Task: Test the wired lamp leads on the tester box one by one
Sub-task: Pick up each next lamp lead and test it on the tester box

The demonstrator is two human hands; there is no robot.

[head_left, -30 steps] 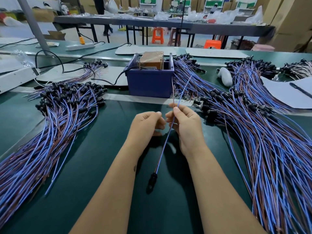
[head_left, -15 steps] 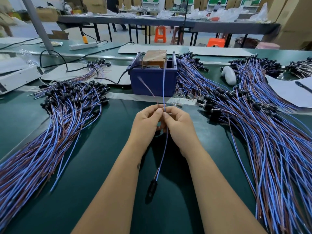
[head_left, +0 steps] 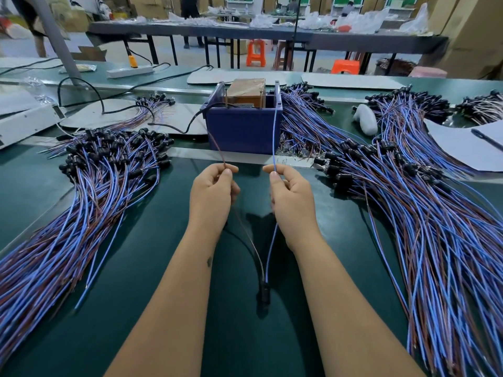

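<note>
Each grip pinches one lead wire: left hand [head_left: 211, 193] brown [head_left: 217, 148], right hand [head_left: 291, 197] blue [head_left: 274, 131]

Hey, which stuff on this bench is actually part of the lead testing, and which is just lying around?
Part of the job:
left hand pinching the brown wire
right hand pinching the blue wire
lamp holder
tester box
lead piles, left and right

Lying about:
power strip
pen
paper

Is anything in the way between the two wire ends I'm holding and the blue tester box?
Nothing visible. The left hand pinches the brown wire, the right hand the blue wire, and only bare belt lies before the tester box.
</note>
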